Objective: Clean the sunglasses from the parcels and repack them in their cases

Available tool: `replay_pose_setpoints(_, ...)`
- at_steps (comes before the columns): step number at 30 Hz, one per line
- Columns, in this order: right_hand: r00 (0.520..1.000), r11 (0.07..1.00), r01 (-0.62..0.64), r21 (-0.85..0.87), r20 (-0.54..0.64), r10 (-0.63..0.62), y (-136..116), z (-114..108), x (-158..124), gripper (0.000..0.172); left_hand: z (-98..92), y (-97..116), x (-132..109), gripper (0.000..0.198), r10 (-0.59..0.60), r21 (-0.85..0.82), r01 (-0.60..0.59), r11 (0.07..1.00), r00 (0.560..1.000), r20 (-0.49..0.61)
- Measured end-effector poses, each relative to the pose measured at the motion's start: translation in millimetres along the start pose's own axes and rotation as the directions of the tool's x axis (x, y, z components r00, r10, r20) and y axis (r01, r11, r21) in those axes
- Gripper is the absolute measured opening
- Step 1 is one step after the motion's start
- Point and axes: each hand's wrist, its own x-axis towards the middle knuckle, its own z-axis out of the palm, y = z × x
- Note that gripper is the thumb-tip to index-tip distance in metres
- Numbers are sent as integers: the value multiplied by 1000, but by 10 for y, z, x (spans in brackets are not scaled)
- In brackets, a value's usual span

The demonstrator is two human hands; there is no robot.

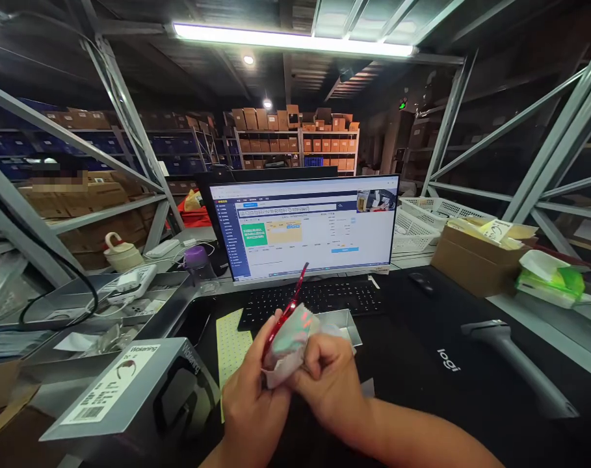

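Both my hands meet low in the middle, over a black desk mat (pixel 436 364). My left hand (pixel 249 396) is closed round a pair of red-handled scissors (pixel 288 309) whose tip points up toward the monitor. My right hand (pixel 331 380) is closed on a small clear plastic bag (pixel 292 348) with something pale green and pink inside. The bag sits between the two hands and touches the scissors. A small metal tray (pixel 346 322) lies just behind the hands, in front of the black keyboard (pixel 319 299).
A lit monitor (pixel 307 224) stands behind the keyboard. A grey handheld scanner (pixel 514 364) and a mouse (pixel 422 283) lie at right, with a cardboard box (pixel 475 260) and white baskets (pixel 422 218) beyond. A label printer (pixel 129 396), metal trays and cables crowd the left. Steel shelf braces frame both sides.
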Motion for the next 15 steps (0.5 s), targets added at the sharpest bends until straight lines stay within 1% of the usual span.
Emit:
replay_pose_setpoints(1,1000,998,22,-54,19,-21,19,7,-22,57,-1,-9,-5,56,9,-4,-9,1000,1000,-2)
replay_pose_setpoints(2,1000,997,15,-70,28,-13,13,-3,-24,57,3,-13,-11,57,26,-7,-26,1000,1000,11)
replay_pose_setpoints(3,999,999,-22,-48,26,23,-18,-30,-6,57,10,-11,-20,58,47,-6,-47,999,999,20)
replay_pose_setpoints(5,990,987,-143,76,4,144,-131,-112,75,59,30,7,-40,61,92,11,-92,996,995,38)
replay_pose_setpoints(7,968,938,-240,251,-10,250,-255,-189,173,64,46,31,-55,62,129,18,-130,991,990,54)
replay_pose_setpoints(9,955,885,-271,378,-11,297,-319,-218,233,69,50,43,-58,62,148,0,-149,989,986,79)
replay_pose_setpoints(10,955,876,-267,402,-9,295,-314,-208,238,69,46,41,-53,62,144,-11,-144,990,986,87)
replay_pose_setpoints(12,966,904,-239,355,-6,258,-235,-150,198,66,32,22,-31,62,101,-28,-99,995,992,73)
replay_pose_setpoints(15,985,980,-163,116,-34,168,-42,-39,79,58,5,-15,18,61,5,-47,-2,999,999,54)
